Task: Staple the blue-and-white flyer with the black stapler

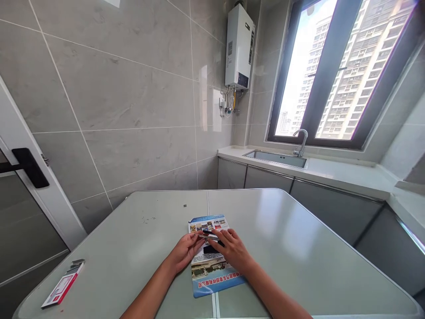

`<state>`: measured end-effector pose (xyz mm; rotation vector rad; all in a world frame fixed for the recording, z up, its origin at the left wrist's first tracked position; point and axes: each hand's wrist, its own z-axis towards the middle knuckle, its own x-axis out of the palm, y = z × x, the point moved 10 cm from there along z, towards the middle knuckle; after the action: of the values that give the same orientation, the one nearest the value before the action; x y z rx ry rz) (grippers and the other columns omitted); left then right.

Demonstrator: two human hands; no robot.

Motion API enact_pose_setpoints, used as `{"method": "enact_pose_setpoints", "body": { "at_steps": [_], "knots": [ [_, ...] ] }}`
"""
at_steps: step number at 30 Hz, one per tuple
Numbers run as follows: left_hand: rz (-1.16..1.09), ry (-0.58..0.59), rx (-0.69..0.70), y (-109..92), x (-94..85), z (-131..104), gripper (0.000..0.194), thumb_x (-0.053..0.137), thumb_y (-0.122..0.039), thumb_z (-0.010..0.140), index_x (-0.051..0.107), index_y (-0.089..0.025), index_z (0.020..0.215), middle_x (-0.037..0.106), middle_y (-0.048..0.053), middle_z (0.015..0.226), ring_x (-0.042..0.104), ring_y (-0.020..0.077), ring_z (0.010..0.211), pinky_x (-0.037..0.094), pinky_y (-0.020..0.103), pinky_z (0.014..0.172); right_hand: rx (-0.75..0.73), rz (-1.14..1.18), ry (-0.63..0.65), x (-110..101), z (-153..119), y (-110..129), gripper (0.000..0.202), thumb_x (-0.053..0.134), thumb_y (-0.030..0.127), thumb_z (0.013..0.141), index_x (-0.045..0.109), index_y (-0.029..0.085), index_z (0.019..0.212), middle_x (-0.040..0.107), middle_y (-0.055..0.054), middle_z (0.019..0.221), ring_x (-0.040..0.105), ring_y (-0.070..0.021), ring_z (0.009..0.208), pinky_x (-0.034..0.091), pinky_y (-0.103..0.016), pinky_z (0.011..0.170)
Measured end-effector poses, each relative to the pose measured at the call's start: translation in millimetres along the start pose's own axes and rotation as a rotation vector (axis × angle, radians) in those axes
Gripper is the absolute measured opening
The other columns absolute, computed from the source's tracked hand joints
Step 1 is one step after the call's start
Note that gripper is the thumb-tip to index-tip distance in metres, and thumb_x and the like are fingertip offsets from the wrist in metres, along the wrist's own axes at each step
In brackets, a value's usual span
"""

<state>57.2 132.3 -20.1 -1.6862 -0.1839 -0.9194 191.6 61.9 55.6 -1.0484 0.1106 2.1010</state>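
Observation:
A blue printed leaflet [208, 277] lies flat on the pale table [292, 248] in front of me. My left hand [183, 251] and my right hand [231, 249] meet over its upper half. Both pinch a small dark object [210, 233] between their fingertips; it is too small to identify. A black patch shows on the leaflet under my right hand.
A red and white flat packet [62, 285] lies near the table's left front edge. Behind the table runs a counter with a sink [275, 158] and tap under a window. A water heater [239, 46] hangs on the tiled wall. A door with a black handle [28, 166] is at left.

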Motion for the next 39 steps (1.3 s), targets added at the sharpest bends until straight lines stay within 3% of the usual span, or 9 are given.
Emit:
{"method": "enact_pose_setpoints", "body": {
  "at_steps": [5, 9, 12, 16, 20, 23, 28, 33, 39],
  "knots": [
    [-0.044, -0.039, 0.03, -2, -14.3, 6, 0.026, 0.074, -0.012, 0.092, 0.071, -0.004, 0.117, 0.072, 0.023, 0.128, 0.068, 0.0283, 0.127, 0.044, 0.037, 0.122, 0.354, 0.312, -0.068, -3, -8, -50, 0.067, 0.06, -0.003, 0.076, 0.069, 0.031, 0.133, 0.066, -0.008, 0.139, 0.06, -0.0287, 0.116, 0.049, -0.045, 0.098],
    [-0.027, -0.185, 0.119, -11, -32.5, 8, 0.024, 0.076, -0.018, 0.093, 0.069, -0.008, 0.114, 0.074, 0.021, 0.125, 0.074, 0.0246, 0.116, 0.057, 0.032, 0.108, 0.577, 0.685, -0.064, 7, -21, -81, 0.025, 0.072, 0.02, 0.082, 0.076, 0.023, 0.107, 0.073, -0.007, 0.105, 0.067, -0.0244, 0.093, 0.055, -0.037, 0.085],
    [0.016, -0.296, 0.241, -25, -43.5, 6, 0.03, 0.084, -0.028, 0.087, 0.069, -0.013, 0.11, 0.077, 0.014, 0.112, 0.077, 0.0195, 0.1, 0.063, 0.027, 0.088, 0.591, 0.844, 0.055, 21, -23, -75, 0.025, 0.08, 0.04, 0.082, 0.076, 0.021, 0.098, 0.07, -0.005, 0.096, 0.066, -0.0216, 0.082, 0.053, -0.035, 0.079],
    [-0.002, -0.413, 0.392, -41, -57.2, -1, 0.043, 0.094, -0.041, 0.072, 0.068, -0.014, 0.093, 0.066, -0.001, 0.075, 0.063, 0.0072, 0.065, 0.053, 0.015, 0.06, 0.518, 0.892, 0.176, 32, -20, -54, 0.035, 0.08, 0.043, 0.081, 0.074, 0.023, 0.109, 0.072, -0.004, 0.103, 0.067, -0.0244, 0.093, 0.052, -0.038, 0.089],
    [-0.057, -0.32, 0.27, -34, -46.5, 1, 0.038, 0.091, -0.038, 0.074, 0.068, -0.012, 0.09, 0.042, -0.009, 0.061, 0.037, 0.0022, 0.047, 0.034, 0.015, 0.042, 0.446, 0.824, 0.267, 36, -18, -41, 0.03, 0.077, 0.03, 0.077, 0.071, 0.021, 0.105, 0.072, -0.004, 0.101, 0.066, -0.0234, 0.092, 0.051, -0.035, 0.086],
    [-0.133, -0.228, 0.202, -31, -30.6, -1, 0.027, 0.084, -0.03, 0.079, 0.069, -0.012, 0.093, 0.037, -0.009, 0.063, 0.034, 0.0026, 0.048, 0.032, 0.016, 0.043, 0.395, 0.784, 0.329, 34, -16, -36, 0.029, 0.072, 0.02, 0.07, 0.069, 0.021, 0.099, 0.072, -0.002, 0.097, 0.064, -0.0209, 0.086, 0.049, -0.03, 0.08],
    [-0.042, -0.205, 0.261, -42, -16.6, -8, 0.04, 0.08, -0.024, 0.085, 0.069, -0.012, 0.121, 0.055, -0.004, 0.078, 0.038, 0.0022, 0.052, 0.037, 0.015, 0.046, 0.385, 0.681, 0.38, 27, -13, -34, 0.02, 0.069, 0.016, 0.068, 0.062, 0.02, 0.086, 0.069, -0.003, 0.091, 0.061, -0.0202, 0.08, 0.045, -0.029, 0.073],
    [0.104, -0.204, 0.271, -48, -3.9, -14, 0.053, 0.084, -0.038, 0.086, 0.067, -0.016, 0.13, 0.072, 0.005, 0.101, 0.041, -0.0003, 0.047, 0.035, 0.014, 0.042, 0.378, 0.705, 0.388, 24, -12, -31, 0.018, 0.072, 0.022, 0.078, 0.063, 0.021, 0.093, 0.069, -0.003, 0.096, 0.061, -0.0202, 0.084, 0.047, -0.029, 0.075],
    [0.176, -0.061, 0.187, -45, 16.1, -22, 0.058, 0.076, -0.051, 0.091, 0.061, -0.021, 0.138, 0.077, 0.018, 0.12, 0.028, -0.0046, 0.032, 0.023, 0.015, 0.034, 0.438, 0.724, 0.072, -9, 0, -46, 0.014, 0.061, 0.036, 0.098, 0.055, 0.024, 0.096, 0.065, -0.005, 0.101, 0.058, -0.0237, 0.098, 0.049, -0.038, 0.088]
  ]
}}
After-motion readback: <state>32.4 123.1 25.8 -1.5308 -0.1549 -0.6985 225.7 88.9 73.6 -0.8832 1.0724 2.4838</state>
